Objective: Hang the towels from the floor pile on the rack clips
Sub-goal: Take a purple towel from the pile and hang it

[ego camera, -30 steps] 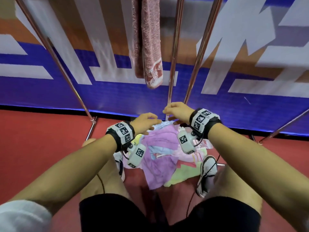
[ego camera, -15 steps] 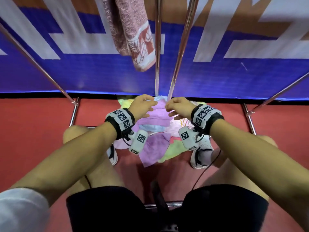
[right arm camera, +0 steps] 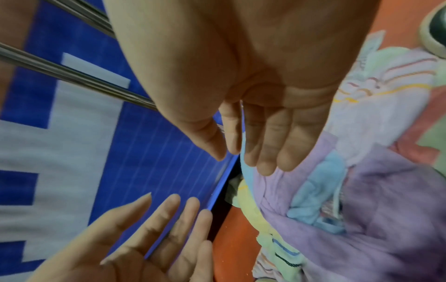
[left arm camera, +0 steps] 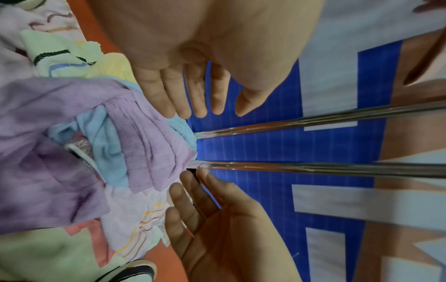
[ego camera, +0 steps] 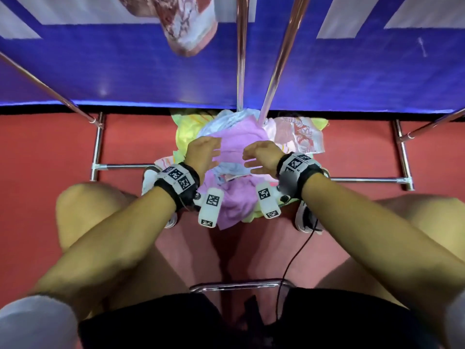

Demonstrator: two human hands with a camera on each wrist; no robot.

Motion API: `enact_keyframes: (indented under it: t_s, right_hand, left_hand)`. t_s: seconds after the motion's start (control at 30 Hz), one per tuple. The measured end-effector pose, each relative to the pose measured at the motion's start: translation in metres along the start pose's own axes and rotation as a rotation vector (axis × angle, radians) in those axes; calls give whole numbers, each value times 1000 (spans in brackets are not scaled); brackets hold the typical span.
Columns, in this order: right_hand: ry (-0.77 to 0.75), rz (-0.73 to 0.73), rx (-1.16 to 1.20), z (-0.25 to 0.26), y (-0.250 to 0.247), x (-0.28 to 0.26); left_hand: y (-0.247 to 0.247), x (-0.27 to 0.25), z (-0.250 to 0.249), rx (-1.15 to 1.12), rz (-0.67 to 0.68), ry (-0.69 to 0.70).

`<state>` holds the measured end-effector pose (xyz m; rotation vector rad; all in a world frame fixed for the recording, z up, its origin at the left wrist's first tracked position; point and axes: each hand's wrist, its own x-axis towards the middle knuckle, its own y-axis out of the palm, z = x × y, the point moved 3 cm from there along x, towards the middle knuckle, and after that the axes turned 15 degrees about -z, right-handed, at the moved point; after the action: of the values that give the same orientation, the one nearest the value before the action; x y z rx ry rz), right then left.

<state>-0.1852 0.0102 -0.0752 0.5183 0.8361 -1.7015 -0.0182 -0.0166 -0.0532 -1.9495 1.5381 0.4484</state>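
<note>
A pile of towels [ego camera: 236, 147] lies on the red floor between my feet, with a purple towel [left arm camera: 149, 145] on top over a light blue one [left arm camera: 108, 137]. My left hand [ego camera: 205, 153] and right hand [ego camera: 259, 157] hover just above the pile, palms facing each other, fingers straight and spread, holding nothing. The left wrist view shows the left hand's fingers [left arm camera: 193, 91] close to the purple towel's edge. In the right wrist view the right hand's fingertips [right arm camera: 263, 162] reach over the same purple towel [right arm camera: 362, 219]. A pink patterned towel [ego camera: 186, 26] hangs from the rack above.
Two shiny rack poles [ego camera: 276, 71] rise from behind the pile. The rack's low base bars [ego camera: 120, 167] run left and right on the floor. A blue and white banner [ego camera: 125, 71] stands close behind. My shoes [ego camera: 307, 220] flank the pile, and a cable [ego camera: 294, 258] trails past them.
Both hands have dropped lower over the pile and their fingers have gone from curled to straight and spread. The view has tipped further down.
</note>
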Motion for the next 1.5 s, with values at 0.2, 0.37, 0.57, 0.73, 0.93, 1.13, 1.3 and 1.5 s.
enact_keyframes:
  t_s: [0.2,0.37,0.57,0.73,0.93,1.13,1.3,1.5]
  right_hand:
    - [154,-35,41,-43,11,31]
    - [262,-74,99,-74,10,61]
    - [305,-120,-19,-126,7,113]
    - [298,-61,-143,-139,22,109]
    - [126,-98,-170,-142,36,109]
    - [-99,-64,-73,-58,20,77]
    - [-248,120,29,2,8,20]
    - [-231,80,228,24,-4,-48]
  left_hand:
    - [16,8,25,89,29,130]
    - [39,18,37,187,97,203]
    - [43,29,35,184,75,235]
    - [44,32,42,225,65,221]
    - [47,31,45,268,98,226]
    - [42,30,32,198,62,218]
    - [38,7,17,106,297,200]
    - [22,-26,13,12,636,297]
